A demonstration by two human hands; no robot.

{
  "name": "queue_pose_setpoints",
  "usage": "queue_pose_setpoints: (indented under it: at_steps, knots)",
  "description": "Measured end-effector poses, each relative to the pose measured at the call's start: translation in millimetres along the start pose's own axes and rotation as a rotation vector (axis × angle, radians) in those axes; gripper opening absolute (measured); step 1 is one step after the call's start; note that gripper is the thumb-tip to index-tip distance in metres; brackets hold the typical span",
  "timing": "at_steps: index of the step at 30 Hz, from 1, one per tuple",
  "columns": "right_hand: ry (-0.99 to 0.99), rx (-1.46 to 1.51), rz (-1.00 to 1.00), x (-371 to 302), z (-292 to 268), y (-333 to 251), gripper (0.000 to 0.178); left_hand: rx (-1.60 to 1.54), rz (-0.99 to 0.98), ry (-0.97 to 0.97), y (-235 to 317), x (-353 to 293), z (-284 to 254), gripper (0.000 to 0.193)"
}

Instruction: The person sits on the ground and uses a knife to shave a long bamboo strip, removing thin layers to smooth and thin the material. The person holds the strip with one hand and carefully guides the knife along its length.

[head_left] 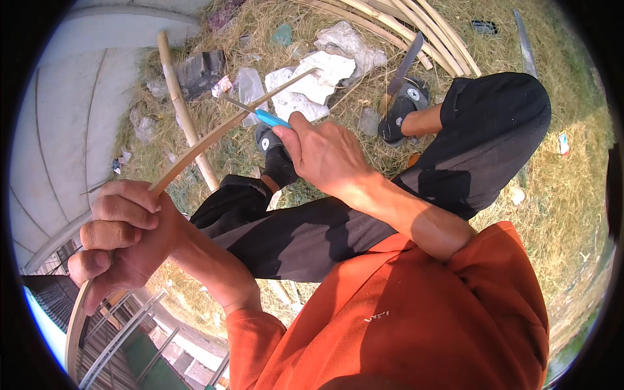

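My left hand (133, 231) is closed around a long, thin bamboo strip (205, 142), which bends down past my wrist at the lower left. From this grip the strip rises to the right, its far end over a white stone slab (318, 78). My right hand (328, 153) is wrapped around the blue handle of a small knife (272, 118), thumb along it. The knife's narrow blade crosses the strip a short way from its far end. Whether the edge bites into the strip, I cannot tell.
Beyond my sandalled feet lie several pale strips (442, 32) and a broad dark blade (404, 65). A second long blade (525, 45) rests on the dry grass at the far right. A wooden pole (181, 107) lies on the left, near a grey wall (71, 123).
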State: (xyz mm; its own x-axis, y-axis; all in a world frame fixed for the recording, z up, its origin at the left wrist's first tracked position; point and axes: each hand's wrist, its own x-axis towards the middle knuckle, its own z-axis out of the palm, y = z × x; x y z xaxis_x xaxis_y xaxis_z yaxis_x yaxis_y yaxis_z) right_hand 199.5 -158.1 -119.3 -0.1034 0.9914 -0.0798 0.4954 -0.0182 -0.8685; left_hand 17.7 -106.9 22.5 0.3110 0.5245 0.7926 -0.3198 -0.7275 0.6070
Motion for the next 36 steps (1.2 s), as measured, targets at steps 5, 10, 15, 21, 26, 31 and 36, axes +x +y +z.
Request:
queue_pose_setpoints:
  at_steps: [5, 10, 15, 21, 26, 31, 36]
  knots:
    - [-0.038, -0.270, 0.315, -38.6, 31.1, 161.4, 0.035, -0.034, 0.048, -0.054, -3.1, 8.0, 2.7, 0.054]
    - [0.037, 0.268, 0.118, -12.2, -12.0, 40.8, 0.038, -0.059, 0.022, -0.113, -1.9, 7.6, 2.3, 0.059]
    - [-0.143, 0.401, 0.019, -1.0, -15.8, 12.3, 0.036, -0.078, 0.034, -0.194, -4.6, 12.1, 0.3, 0.059]
    - [-0.166, 0.311, 0.037, -9.6, -9.8, 6.9, 0.037, -0.085, 0.039, -0.145, 2.7, 5.0, 11.0, 0.052]
    - [0.009, 0.090, -0.088, -3.3, 20.4, 27.6, 0.032, -0.066, 0.040, -0.096, 1.3, -2.7, 6.4, 0.056]
    - [0.119, 0.008, -0.206, 9.3, 32.6, 40.0, 0.030, -0.097, 0.043, -0.046, -5.6, -0.9, 1.8, 0.061]
    - [0.157, -0.155, 0.181, 1.7, 54.8, 157.7, 0.043, -0.191, 0.040, -0.023, -5.2, 9.4, -4.6, 0.066]
